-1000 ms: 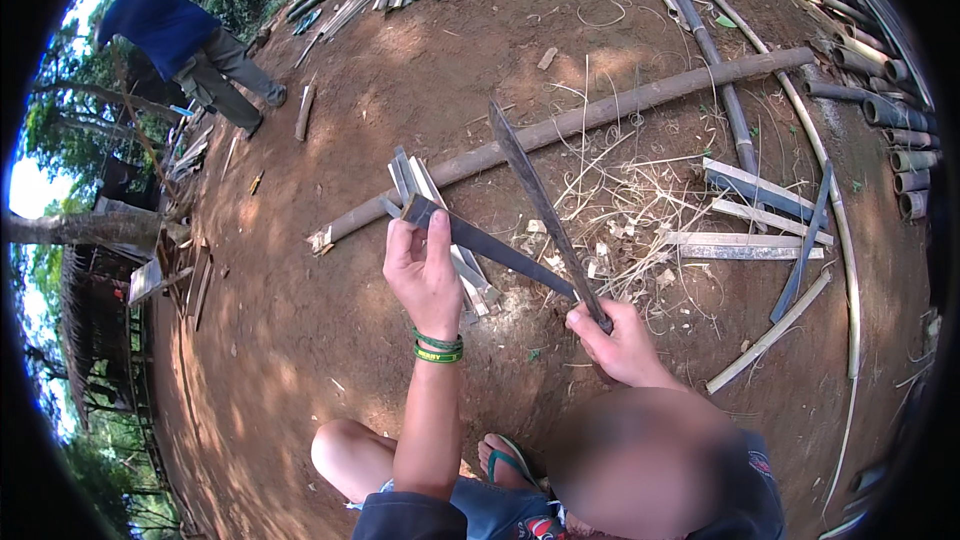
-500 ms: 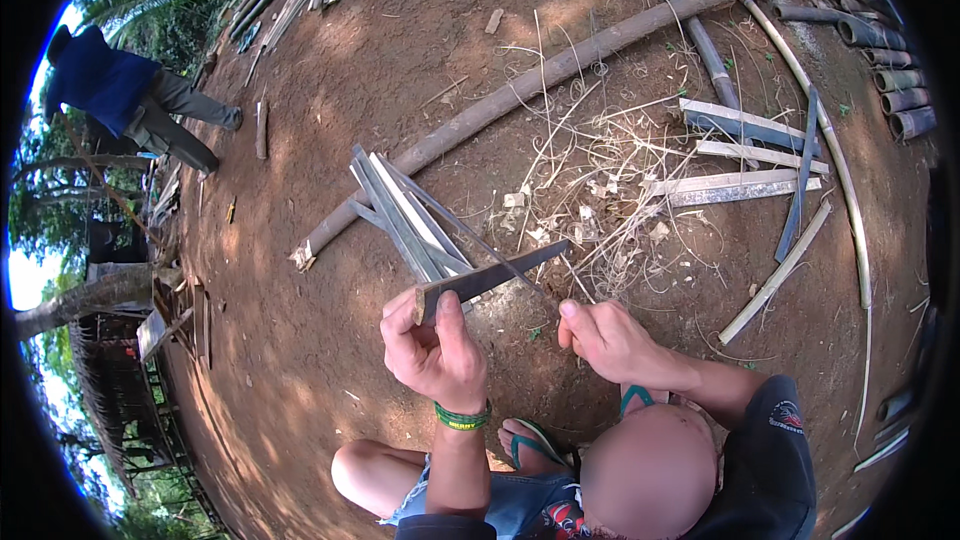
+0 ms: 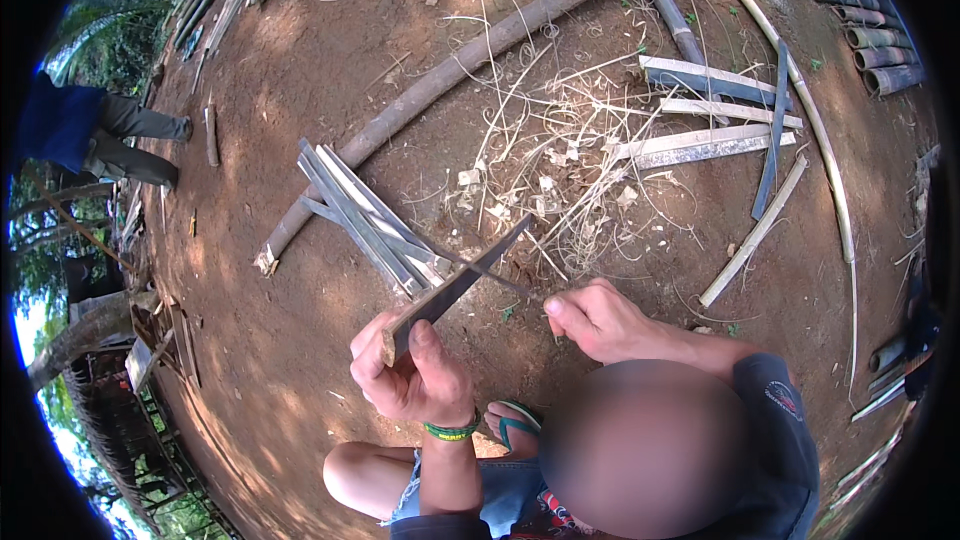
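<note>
My left hand (image 3: 410,370) is closed around the near end of a dark bamboo slat (image 3: 455,290) with a pale cut edge, which slants up and away to the right. Across the slat's outer part lies a long, thin dark strip-like piece (image 3: 505,281), seen edge-on; whether it is a knife blade or a bamboo strip I cannot tell. My right hand (image 3: 600,320) pinches its near end between thumb and fingers. Just beyond the slat, a bundle of split bamboo slats (image 3: 350,202) rests against a round pole.
The long wooden pole (image 3: 430,90) lies across the dirt. Thin shavings (image 3: 560,160) are scattered ahead of my hands. More bamboo slats (image 3: 720,145) lie at right, beside a curved pole (image 3: 825,140). Bamboo tubes (image 3: 885,55) are stacked far right. Another person (image 3: 90,130) stands at far left.
The view has shifted, so the ground and the standing person appear farther left. My left hand has tilted the slat more steeply, and the thin piece now crosses it closer to the slat's middle.
</note>
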Demonstrator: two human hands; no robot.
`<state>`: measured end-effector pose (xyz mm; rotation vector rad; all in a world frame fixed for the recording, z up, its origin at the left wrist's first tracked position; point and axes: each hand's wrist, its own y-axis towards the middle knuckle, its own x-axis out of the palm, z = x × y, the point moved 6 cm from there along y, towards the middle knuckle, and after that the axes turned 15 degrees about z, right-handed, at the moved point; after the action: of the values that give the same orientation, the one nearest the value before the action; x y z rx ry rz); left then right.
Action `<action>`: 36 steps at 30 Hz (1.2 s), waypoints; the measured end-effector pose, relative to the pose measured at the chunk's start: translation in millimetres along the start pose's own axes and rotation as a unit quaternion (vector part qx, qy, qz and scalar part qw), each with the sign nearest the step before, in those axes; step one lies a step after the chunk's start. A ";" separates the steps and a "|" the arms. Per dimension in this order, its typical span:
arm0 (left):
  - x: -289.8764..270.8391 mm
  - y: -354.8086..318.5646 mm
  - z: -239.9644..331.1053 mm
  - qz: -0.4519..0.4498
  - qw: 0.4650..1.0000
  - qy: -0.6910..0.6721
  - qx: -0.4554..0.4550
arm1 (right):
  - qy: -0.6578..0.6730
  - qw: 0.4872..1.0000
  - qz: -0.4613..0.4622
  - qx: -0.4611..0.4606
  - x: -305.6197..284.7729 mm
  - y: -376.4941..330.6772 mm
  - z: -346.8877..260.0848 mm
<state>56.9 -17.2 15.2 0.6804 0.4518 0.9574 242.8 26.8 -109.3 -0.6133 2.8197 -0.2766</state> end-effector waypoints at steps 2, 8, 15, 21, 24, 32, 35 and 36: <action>1.7 0.9 0.5 -0.032 0.999 0.001 0.009 | -0.024 0.999 0.014 0.023 -2.2 -0.3 9.9; 5.9 2.7 4.1 -0.036 0.999 -0.008 0.036 | -0.112 0.965 0.053 0.229 -19.9 15.1 142.9; 10.8 4.7 -0.6 -0.005 1.000 -0.004 0.008 | -0.049 0.958 0.080 0.272 -9.1 -11.1 173.6; 5.6 4.4 -8.2 0.032 0.999 -0.003 0.006 | -0.036 0.990 0.043 0.126 -2.8 -14.8 99.5; 0.1 7.2 -18.8 0.041 0.999 0.007 -0.028 | -0.112 0.964 0.066 0.232 -7.3 -13.9 155.1; -1.8 16.9 -27.2 0.044 0.998 -0.016 -0.039 | -0.142 0.973 0.077 0.162 -5.8 -23.4 160.3; 22.7 36.4 -19.5 0.026 0.992 -0.110 -0.061 | -0.180 0.944 0.095 0.259 -18.8 -15.0 188.5; 24.6 41.2 -25.9 0.013 0.982 -0.167 -0.087 | -0.152 0.938 0.090 0.297 -17.2 -20.4 193.9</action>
<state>29.0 28.8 24.5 0.6728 0.0622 0.8752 318.8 -9.7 -286.0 -0.2312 2.2970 -0.8700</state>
